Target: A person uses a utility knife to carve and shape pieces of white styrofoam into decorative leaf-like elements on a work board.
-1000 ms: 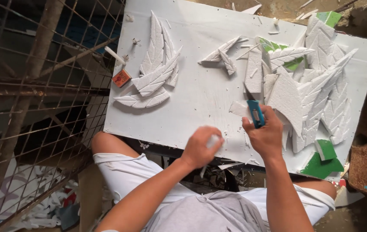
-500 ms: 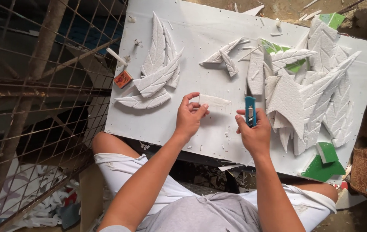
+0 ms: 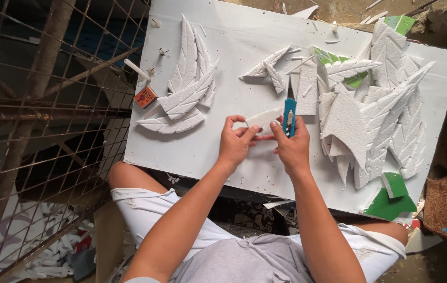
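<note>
Pinching a small white foam piece (image 3: 263, 118) from its near-left end, the left hand (image 3: 235, 144) holds it just above the white tabletop (image 3: 223, 57), its long axis running from near-left up to far-right toward the blue utility knife (image 3: 289, 116). The right hand (image 3: 292, 147) has its grip closed around that knife, held upright with its tip pointing far, thumb touching the foam's right end. Both hands are about equally close to the piece, between the finished foam wing (image 3: 184, 91) at left and the heap of foam cutouts (image 3: 375, 115) at right.
</note>
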